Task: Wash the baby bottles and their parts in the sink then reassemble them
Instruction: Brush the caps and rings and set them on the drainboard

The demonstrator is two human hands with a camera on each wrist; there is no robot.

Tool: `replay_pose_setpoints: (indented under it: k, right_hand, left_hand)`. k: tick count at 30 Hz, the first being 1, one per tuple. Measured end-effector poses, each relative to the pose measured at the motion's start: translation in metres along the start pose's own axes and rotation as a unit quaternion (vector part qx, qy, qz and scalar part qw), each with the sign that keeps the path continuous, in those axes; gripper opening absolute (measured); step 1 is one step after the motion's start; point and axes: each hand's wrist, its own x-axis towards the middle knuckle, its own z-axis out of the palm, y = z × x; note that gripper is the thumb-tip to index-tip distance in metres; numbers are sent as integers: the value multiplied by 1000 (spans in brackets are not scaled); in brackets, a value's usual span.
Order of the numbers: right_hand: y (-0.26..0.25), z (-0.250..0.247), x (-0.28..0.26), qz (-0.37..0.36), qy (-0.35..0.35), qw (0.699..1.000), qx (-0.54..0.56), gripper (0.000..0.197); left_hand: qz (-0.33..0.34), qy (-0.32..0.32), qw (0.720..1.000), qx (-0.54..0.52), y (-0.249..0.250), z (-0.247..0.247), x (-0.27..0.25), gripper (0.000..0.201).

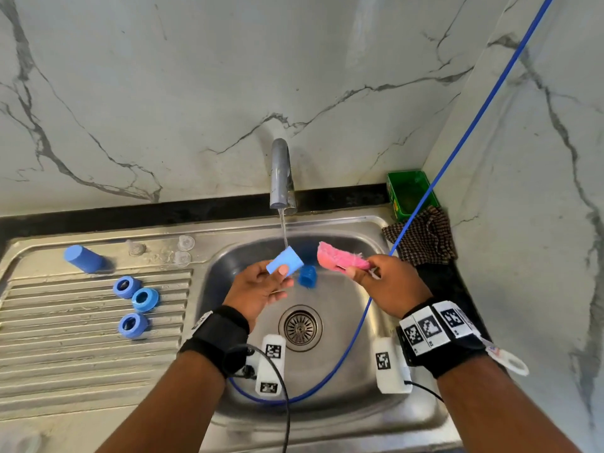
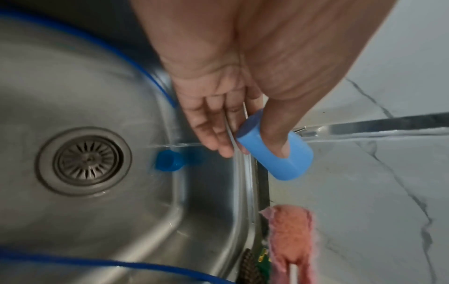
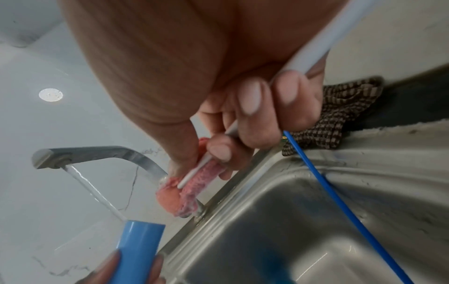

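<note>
- Baby-bottle part, a light blue plastic cylinder cup [image 1: 283,260], sits over the basin, right under the tap stream, tilted, pinched by the left hand [image 1: 258,289] w/ thumb on one side & fingertips on the other; remaining fingers lie fairly straight.
- Right hand [image 1: 390,284] is closed round the white handle of a pink fluffy bottle brush [image 1: 341,258]; brush head is near the cup, not touching it, not inside.
- Hands are apart, each clamped on its own item.
- Second, darker blue plastic cap [image 1: 308,276] lies in the stainless steel sink [image 1: 343,403], between cup & round drain strainer [image 1: 300,327].
- Grey metal tap [image 1: 281,176] is running; thin stream lands on the cup.
- On the ribbed draining board [image 1: 65,354]: a blue cylinder cup on its side [image 1: 84,259], three blue screw rings [image 1: 136,304], three clear silicone teats [image 1: 178,251].
- Checked cloth [image 1: 425,238] & green plastic tub [image 1: 410,194] sit at the back right corner; blue cable [image 1: 457,142] runs across & loops into the basin.
- Risks, my guess:
  - Wet smooth cup on a light pinch could slip & drop into the basin when the brush pushes in.
  - Cable hangs close to the right hand, so it could snag the brush stroke.
  - Stream hitting the tilted cup could splash out.
  - Loose cap could slide toward the drain.
</note>
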Motion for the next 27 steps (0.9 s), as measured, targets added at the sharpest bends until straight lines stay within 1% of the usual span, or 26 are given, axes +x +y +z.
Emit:
replay_pose_setpoints:
  k: [2, 6, 8, 10, 12, 13, 15, 17, 20, 21, 24, 27]
  right_hand:
    - [3, 4, 2, 9, 8, 1000, 26, 28]
    - [11, 10, 4, 30, 39, 997, 61, 31]
    - [15, 13, 6, 35, 46, 995, 77, 32]
    - [17, 16, 7, 34, 48, 994, 89, 32]
    - [19, 18, 8, 34, 46, 994, 92, 30]
    - [18, 19, 9, 37, 45, 994, 92, 29]
    - [18, 21, 12, 42, 41, 994, 92, 29]
    - [16, 22, 13, 36, 38, 994, 91, 32]
    - [15, 22, 14, 26, 40, 994, 95, 33]
    - [15, 22, 14, 26, 40, 994, 97, 33]
    - [15, 22, 16, 22, 33, 994, 99, 33]
    - [13, 20, 18, 7, 39, 993, 108, 29]
  left_hand:
    - [3, -19, 999, -38, 2, 4, 13, 41]
    - [14, -61, 984, -170, 5, 8, 28, 46]
    - [21, -84, 978, -189, 1, 7, 34, 47]
    - [10, -92, 978, -188, -3, 7, 37, 49]
    - [19, -80, 988, -128, -7, 6, 40, 54]
    - [39, -64, 995, -68, -8, 5, 43, 58]
    - [92, -41, 994, 36, -8, 4, 48, 62]
    - [135, -33, 987, 75, 0, 6, 48, 63]
    - [207, -34, 971, 116, 10, 10, 52, 57]
    - [215, -34, 965, 147, 13, 11, 54, 54]
    - [211, -22, 945, 250, 13, 12, 62, 47]
    - [240, 8, 925, 295, 15, 11, 65, 42]
